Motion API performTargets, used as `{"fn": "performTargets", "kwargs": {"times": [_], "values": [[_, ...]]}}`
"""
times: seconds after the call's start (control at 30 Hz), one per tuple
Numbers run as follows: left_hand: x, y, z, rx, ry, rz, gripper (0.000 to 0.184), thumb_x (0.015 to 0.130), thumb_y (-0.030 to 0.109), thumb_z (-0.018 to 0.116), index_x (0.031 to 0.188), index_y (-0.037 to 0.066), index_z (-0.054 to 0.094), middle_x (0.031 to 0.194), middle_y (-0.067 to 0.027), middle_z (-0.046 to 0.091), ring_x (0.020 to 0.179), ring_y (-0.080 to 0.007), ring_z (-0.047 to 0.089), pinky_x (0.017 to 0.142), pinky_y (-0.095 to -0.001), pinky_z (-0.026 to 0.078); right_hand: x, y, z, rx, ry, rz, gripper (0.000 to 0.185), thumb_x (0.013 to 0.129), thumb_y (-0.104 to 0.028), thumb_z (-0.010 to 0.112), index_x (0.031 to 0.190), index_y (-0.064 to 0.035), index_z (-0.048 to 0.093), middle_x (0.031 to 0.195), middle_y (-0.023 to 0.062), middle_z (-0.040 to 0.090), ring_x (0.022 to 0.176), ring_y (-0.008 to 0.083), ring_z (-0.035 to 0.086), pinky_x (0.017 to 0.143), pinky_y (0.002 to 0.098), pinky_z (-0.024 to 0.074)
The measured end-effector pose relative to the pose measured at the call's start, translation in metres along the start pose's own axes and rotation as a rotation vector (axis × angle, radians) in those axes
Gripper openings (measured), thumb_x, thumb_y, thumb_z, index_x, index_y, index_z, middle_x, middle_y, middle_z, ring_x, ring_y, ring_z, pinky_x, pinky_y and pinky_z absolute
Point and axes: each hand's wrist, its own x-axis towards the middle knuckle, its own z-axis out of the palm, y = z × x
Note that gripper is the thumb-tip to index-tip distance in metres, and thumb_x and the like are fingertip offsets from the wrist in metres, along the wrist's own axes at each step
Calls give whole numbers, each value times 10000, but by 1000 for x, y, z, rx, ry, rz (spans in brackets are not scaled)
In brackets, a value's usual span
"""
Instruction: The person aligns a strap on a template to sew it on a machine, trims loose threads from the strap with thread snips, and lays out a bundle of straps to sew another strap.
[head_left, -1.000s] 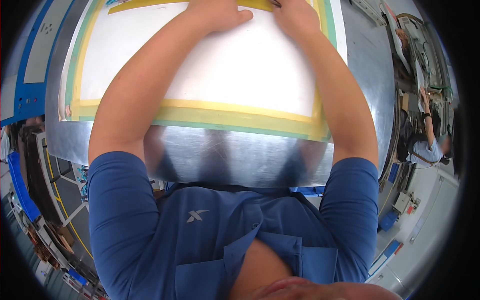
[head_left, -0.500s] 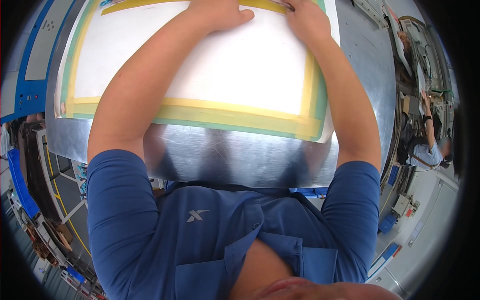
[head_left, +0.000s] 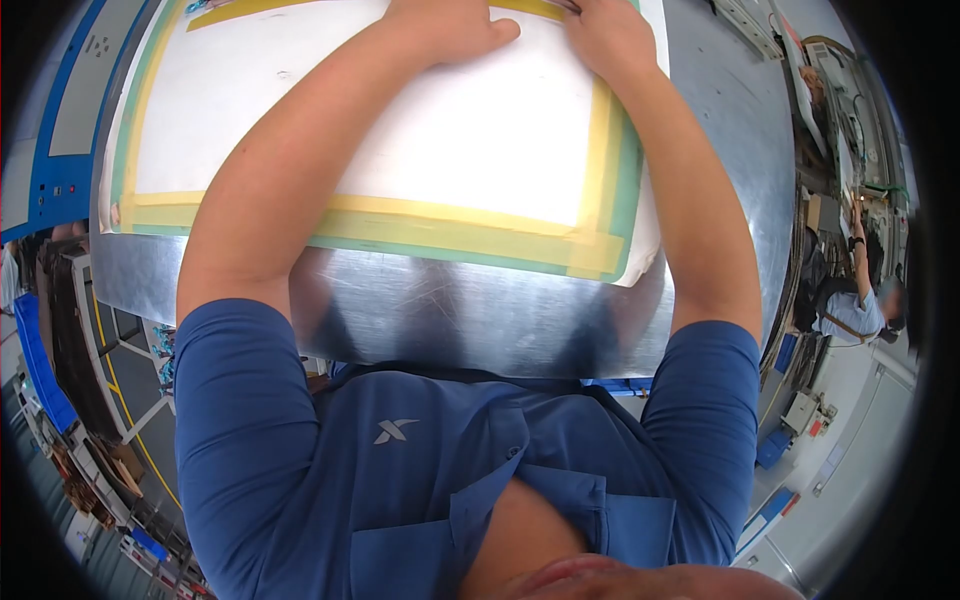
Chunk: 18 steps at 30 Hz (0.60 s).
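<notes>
A white sheet (head_left: 480,140) edged with yellow and green tape (head_left: 450,228) lies on a shiny metal table (head_left: 480,320). Near the sheet's far edge, my left hand (head_left: 450,28) rests with its thumb stretched out to the right; its other fingers are cut off by the top of the view. My right hand (head_left: 610,38) is at the far right part of the sheet, beside a yellow strip (head_left: 240,12) that runs along the far side. Its fingertips are pinched on something small and dark, too small to make out.
A blue and grey machine panel (head_left: 75,110) stands at the far left. Dark material hangs on a rack (head_left: 75,340) at the left. Beyond the table's right side, another person (head_left: 850,312) reaches toward a cluttered bench (head_left: 850,110).
The taped sheet has shifted to the left on the table. My right hand moved right at first, then slightly back left. My left hand has moved a little to the right.
</notes>
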Motion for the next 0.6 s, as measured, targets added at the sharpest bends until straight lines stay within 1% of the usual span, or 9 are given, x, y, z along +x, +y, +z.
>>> {"fn": "performTargets", "kwargs": {"times": [0.13, 0.2, 0.33, 0.37, 0.43, 0.5, 0.57, 0.6], "values": [[-6, -3, -5, -16, 14, -1, 744, 893, 475, 606, 1460, 3, 513, 1544, -267, 437, 1461, -438, 376, 1188, -625, 301, 4, -7, 5, 22, 1, -12, 255, 924, -179, 587, 1074, -83, 769, 1066, 162, 683, 1017, 370, 674, 899, 465, 538], [-13, 2, -10, -41, 68, 23, 750, 890, 479, 609, 1464, 8, 511, 1549, -265, 433, 1461, -439, 375, 1187, -630, 298, 6, -7, 6, 26, -5, -18, 257, 922, -173, 584, 1076, -82, 768, 1070, 163, 685, 1019, 370, 673, 900, 464, 538], [1, -3, 3, 4, 24, -1, 756, 882, 486, 615, 1465, 14, 516, 1556, -265, 427, 1460, -441, 377, 1185, -633, 299, 6, -13, 6, 31, -18, -9, 267, 917, -154, 573, 1084, -76, 766, 1085, 169, 690, 1021, 372, 674, 906, 461, 538], [2, -5, 6, -4, 41, 3, 753, 877, 486, 619, 1457, 15, 523, 1545, -263, 437, 1450, -443, 387, 1181, -635, 301, 5, -13, 8, 39, -16, -8, 267, 917, -154, 573, 1084, -76, 766, 1085, 169, 690, 1021, 372, 674, 906, 461, 538], [4, -5, 7, 0, 53, 11, 750, 872, 487, 624, 1449, 17, 531, 1535, -261, 447, 1439, -445, 396, 1178, -636, 303, 2, -10, 8, 135, 48, -90, 275, 911, -142, 570, 1093, -76, 765, 1093, 174, 692, 1027, 372, 674, 910, 460, 537], [4, -3, 4, -17, 65, 24, 739, 861, 484, 632, 1430, 20, 546, 1503, -262, 472, 1411, -449, 421, 1170, -642, 306, 1, -12, 1, 156, 31, -57, 281, 906, -135, 568, 1099, -73, 763, 1094, 176, 691, 1027, 372, 675, 911, 459, 536], [2, 5, -5, -4, 30, 31, 739, 855, 484, 638, 1423, 19, 550, 1488, -267, 480, 1401, -449, 428, 1166, -644, 308, -2, -5, 1, 169, 18, -2, 287, 901, -128, 567, 1105, -71, 761, 1096, 177, 691, 1027, 372, 675, 912, 459, 535], [2, 8, -9, -2, 6, 18, 739, 849, 484, 644, 1416, 18, 553, 1473, -272, 488, 1391, -449, 436, 1162, -646, 311, 0, -1, 4, 180, 7, -38, 292, 901, -126, 567, 1114, -72, 758, 1096, 170, 693, 1025, 369, 677, 908, 457, 538]]}}
